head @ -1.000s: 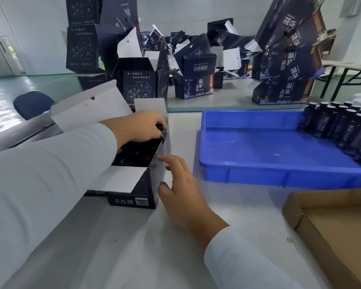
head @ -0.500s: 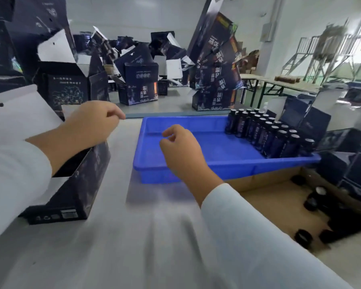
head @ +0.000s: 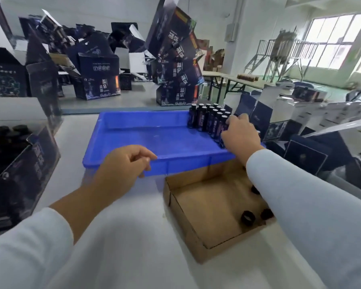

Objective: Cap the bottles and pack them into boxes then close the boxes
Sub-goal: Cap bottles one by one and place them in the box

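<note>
Fingers [head: 230, 122] of the right hand [head: 240, 134] are curled round capped bottles [head: 206, 119] in the blue tray [head: 154, 140], the left hand [head: 123, 165] is held loose and unladen, and the partly filled box [head: 23, 155] is left unclosed.

A packing room in a small factory or warehouse.

Printed dark blue cardboard boxes [head: 176, 59] stand heaped on a long grey table [head: 104, 101], capped dark bottles [head: 208, 119] fill one end of a blue plastic tray [head: 154, 163], and a steel-framed industrial rig [head: 283, 51] stands by tall windows [head: 333, 38].
</note>
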